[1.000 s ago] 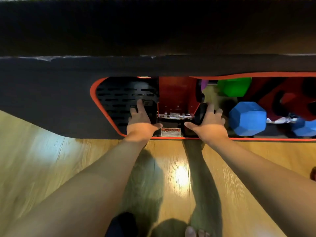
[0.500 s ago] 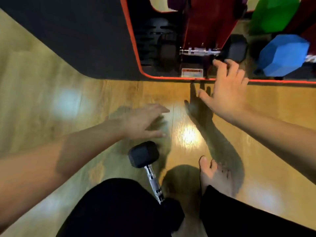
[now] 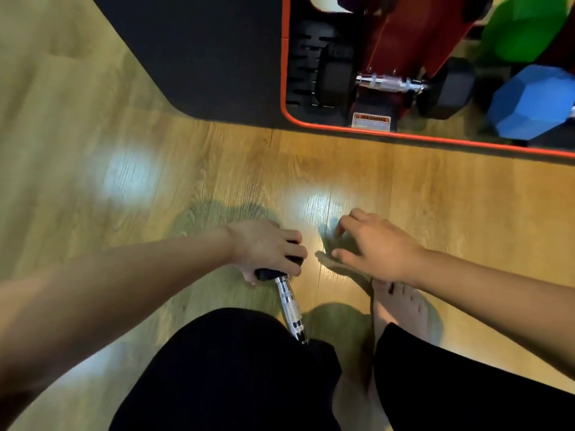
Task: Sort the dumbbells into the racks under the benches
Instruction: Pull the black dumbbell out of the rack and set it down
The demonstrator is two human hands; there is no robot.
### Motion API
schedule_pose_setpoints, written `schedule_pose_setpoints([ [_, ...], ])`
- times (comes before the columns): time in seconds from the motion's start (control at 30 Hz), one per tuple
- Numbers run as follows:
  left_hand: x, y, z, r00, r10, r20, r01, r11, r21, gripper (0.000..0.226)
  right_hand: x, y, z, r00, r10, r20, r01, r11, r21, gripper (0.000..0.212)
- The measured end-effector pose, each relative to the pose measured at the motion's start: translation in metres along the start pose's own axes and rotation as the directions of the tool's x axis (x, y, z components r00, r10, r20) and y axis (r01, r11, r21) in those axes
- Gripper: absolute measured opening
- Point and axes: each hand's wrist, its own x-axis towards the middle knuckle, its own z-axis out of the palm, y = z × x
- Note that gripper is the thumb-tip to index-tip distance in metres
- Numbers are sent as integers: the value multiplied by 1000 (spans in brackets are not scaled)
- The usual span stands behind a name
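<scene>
A black dumbbell with a chrome handle point(image 3: 291, 309) lies on the wooden floor between my knees. My left hand point(image 3: 267, 248) is closed over its far black head; the near head is hidden behind my leg. My right hand point(image 3: 375, 245) hovers just to the right with fingers spread, holding nothing. Under the bench, the rack point(image 3: 435, 136) with an orange rim holds another black dumbbell point(image 3: 389, 84) across a red frame, with a blue dumbbell head point(image 3: 532, 102) and a green one point(image 3: 525, 29) to its right.
The dark bench body point(image 3: 199, 51) fills the upper left. A white warning label point(image 3: 371, 121) sits at the rack's front. My bare foot point(image 3: 399, 306) rests on the floor below my right hand, and black trouser legs point(image 3: 224, 377) cover the bottom of the view.
Both hands left the racked black dumbbell and pulled back toward me. My left hand came down and closed on the head of the floor dumbbell; my right hand dropped beside it.
</scene>
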Motion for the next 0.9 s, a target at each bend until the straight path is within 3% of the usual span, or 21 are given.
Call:
schedule_pose_setpoints([
  [0.17, 0, -3, 3, 1000, 12, 6, -12, 999, -30, 73, -30, -16, 37, 939, -261, 223, 238, 963, 125, 58],
  [0.27, 2, -3, 4, 1000, 2, 26, -1, 1000, -20, 74, -37, -40, 62, 824, -468, 321, 508, 860, -48, 76],
  [0.33, 1, -3, 4, 1000, -8, 22, 8, 1000, -23, 75, -42, -52, 79, 740, -552, 385, 613, 789, -46, 81],
  [0.4, 0, -2, 6, 1000, -18, 8, 18, 1000, -19, 75, -48, -57, 89, 711, -604, 359, 655, 755, -26, 82],
  [0.53, -2, -1, 9, 999, -48, -7, 47, 997, -58, 75, -45, -54, 84, 719, -636, 282, 688, 708, -158, 78],
  [0.57, -4, -2, 9, 998, -60, -2, 60, 996, -65, 75, -44, -55, 84, 680, -670, 297, 729, 659, -182, 80],
  [0.63, -10, -6, 10, 995, -103, 6, 103, 991, -84, 77, -51, -64, 95, 557, -770, 312, 830, 532, -169, 56],
  [0.7, -21, -14, 12, 986, -169, -5, 168, 980, -109, 79, -55, -68, 106, 576, -770, 275, 817, 545, -186, 27],
  [0.77, -32, -24, 13, 970, -243, -27, 237, 961, -139, 79, -41, -69, 97, 619, -713, 330, 780, 509, -364, 24],
  [0.83, -42, -34, 14, 948, -316, -37, 306, 936, -173, 78, -21, -66, 84, 572, -722, 390, 808, 416, -416, 22],
  [0.9, -50, -43, 16, 918, -397, -19, 383, 897, -220, 78, -5, -55, 67, 565, -746, 353, 809, 417, -413, 16],
])
